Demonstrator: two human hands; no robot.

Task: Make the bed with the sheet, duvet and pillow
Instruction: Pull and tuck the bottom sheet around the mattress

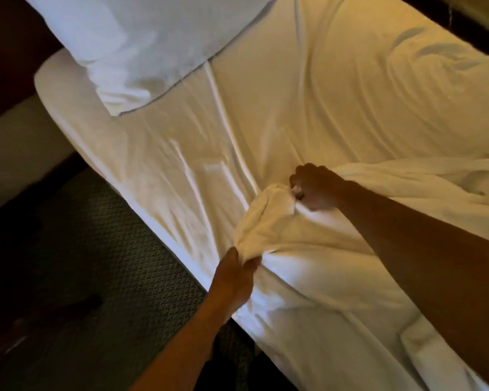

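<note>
A white sheet (336, 88) covers the mattress, with creases running along its near side. A white pillow (136, 43) lies at the head of the bed, top left. The white duvet (308, 266) is bunched over the near half of the bed. My left hand (239, 270) grips a gathered fold of the duvet's edge at the bedside. My right hand (314, 187) is clenched round the same edge a little farther onto the bed. The duvet edge rises in a hump between the two hands.
Dark patterned carpet (105, 258) lies along the left side of the bed. A pale bed base (14, 153) shows under the mattress corner at left. A dark strip runs behind the bed's far edge, top right.
</note>
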